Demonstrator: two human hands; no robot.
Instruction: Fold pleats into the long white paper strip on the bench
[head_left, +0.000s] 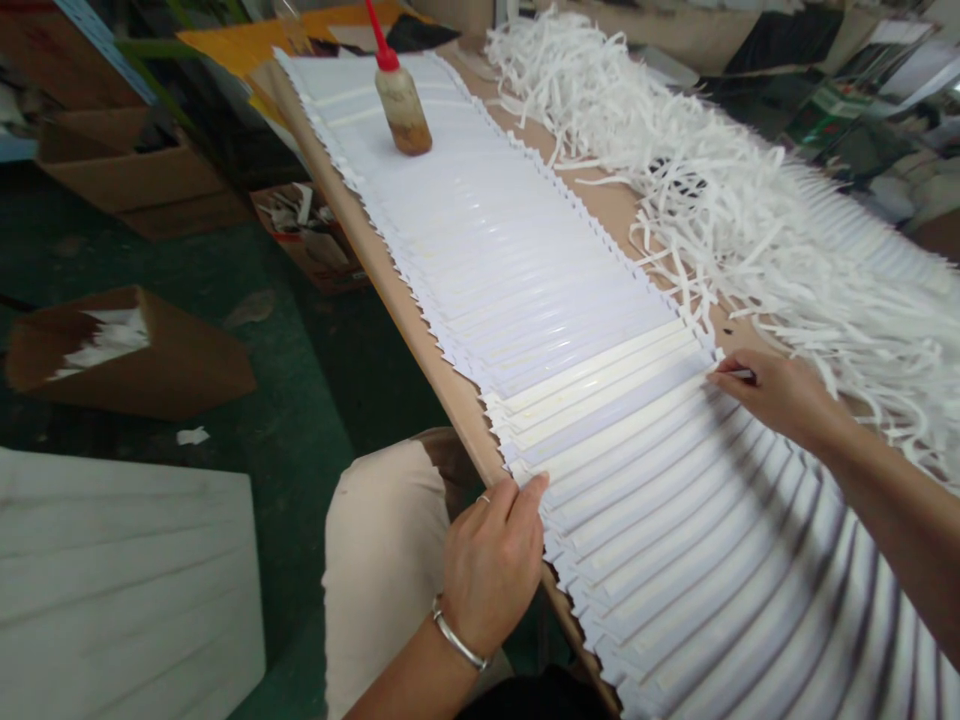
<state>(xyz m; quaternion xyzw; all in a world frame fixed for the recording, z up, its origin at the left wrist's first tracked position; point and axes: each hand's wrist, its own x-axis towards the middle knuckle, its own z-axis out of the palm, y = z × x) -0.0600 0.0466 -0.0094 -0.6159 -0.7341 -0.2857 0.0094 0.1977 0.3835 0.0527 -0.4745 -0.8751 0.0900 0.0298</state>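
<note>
Stretching forward, right hand point(776, 395) pinches a white strip point(733, 374).

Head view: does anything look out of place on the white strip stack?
A red-tipped squeeze bottle stands directly on the fanned white paper strips; its amber-smeared sides look odd against the clean white surface.

Silver bangle point(455, 635), finger ring point(483, 498), beige trousers point(382, 560).
</note>
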